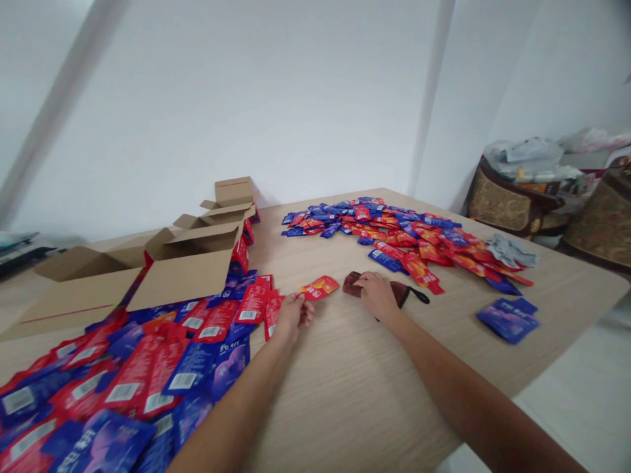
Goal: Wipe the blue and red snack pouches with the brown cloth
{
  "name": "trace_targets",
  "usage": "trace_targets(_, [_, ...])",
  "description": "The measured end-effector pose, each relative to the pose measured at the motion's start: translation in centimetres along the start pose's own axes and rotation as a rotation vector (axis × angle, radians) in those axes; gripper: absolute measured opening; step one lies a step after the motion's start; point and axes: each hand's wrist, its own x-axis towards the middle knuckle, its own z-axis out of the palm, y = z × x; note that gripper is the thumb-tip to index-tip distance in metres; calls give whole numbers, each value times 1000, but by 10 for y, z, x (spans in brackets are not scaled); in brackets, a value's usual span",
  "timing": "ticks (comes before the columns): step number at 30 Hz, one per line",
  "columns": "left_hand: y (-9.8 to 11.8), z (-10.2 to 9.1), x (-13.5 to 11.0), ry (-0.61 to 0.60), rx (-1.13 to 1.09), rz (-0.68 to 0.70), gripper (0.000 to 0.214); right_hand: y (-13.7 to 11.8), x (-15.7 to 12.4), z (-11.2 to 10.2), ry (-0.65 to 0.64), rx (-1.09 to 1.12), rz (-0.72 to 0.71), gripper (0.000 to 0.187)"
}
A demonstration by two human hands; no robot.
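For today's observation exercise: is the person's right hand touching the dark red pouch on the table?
Touching. The head view shows the right hand resting on the dark red pouch, its fingers overlapping the pouch with no gap.

The left hand and right hand are bare, on bare, slim forearms.

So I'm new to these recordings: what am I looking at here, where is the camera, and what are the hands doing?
No machine here: a person wears one camera on the head, looking down at their own bare arms. The left hand pinches a red packet. The right hand rests on a dark red pouch with a black strap; whether it grips it is unclear. On the wooden table lie heaps of red and blue packets and, at the left, open cardboard boxes.
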Motion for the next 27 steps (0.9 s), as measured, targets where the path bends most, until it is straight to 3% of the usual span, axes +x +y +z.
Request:
trace_targets(4, [22, -36, -6, 149, -126, 145, 20, 0, -3, 1, 1, 8, 4, 38])
trace_targets(7, [29, -66, -13, 390, -371, 354, 13, 0, -3, 2, 12, 27, -6, 38])
trace_targets(10, [25, -83, -21, 557, -533, 290, 18, -1, -3, 1, 6, 25, -8, 37])
trace_targets(12, [21, -82, -26, 558, -600, 186, 22, -2, -3, -1, -10, 15, -10, 36])
trace_targets(15, [21, -65, -31, 415, -601, 125, 22, -3, -2, -3, -31, 12, -7, 36])
trace_targets(19, [21, -25, -22, 130, -421, 158, 12, -3, -2, -3, -26, 48, -1, 36])
trace_targets(22, [13, 14, 3, 0, -219, 136, 8, 2, 1, 0, 65, 78, 62, 37])
trace_targets(25, [2, 59, 39, -54, 195, 156, 13, 12, 7, 2, 240, 136, 165, 41])
trace_targets(27, [-3, 90, 66, -77, 283, 180, 15, 22, 12, 4, 342, 214, 241, 44])
